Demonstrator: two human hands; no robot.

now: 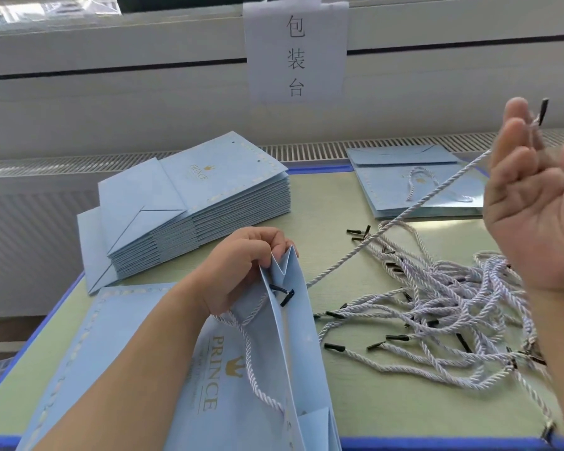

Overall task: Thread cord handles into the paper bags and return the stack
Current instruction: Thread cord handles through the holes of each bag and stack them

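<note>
Blue paper bag (293,353) at desk's (388,415) near edge, top pinched by left hand (241,268). Pale cord (404,219) held taut from raised right hand (534,196), black tip between fingers. Cord pile (453,304) toward right edge; bag stack (189,203) at far left corner.

Table (388,415) runs under everything. Stack of folded bags (192,203) at far left of table. Second, shorter pile of bags (414,187) at far right, a corded one on top. Loose cords (443,307) heaped on table at right, in front of that pile. Open bag (274,369) near centre-front, left hand (241,265) on its top edge. Right hand (534,196) raised above cord heap, one cord (404,219) strung from it down toward open bag. Paper sign (295,50) on wall behind table.
</note>
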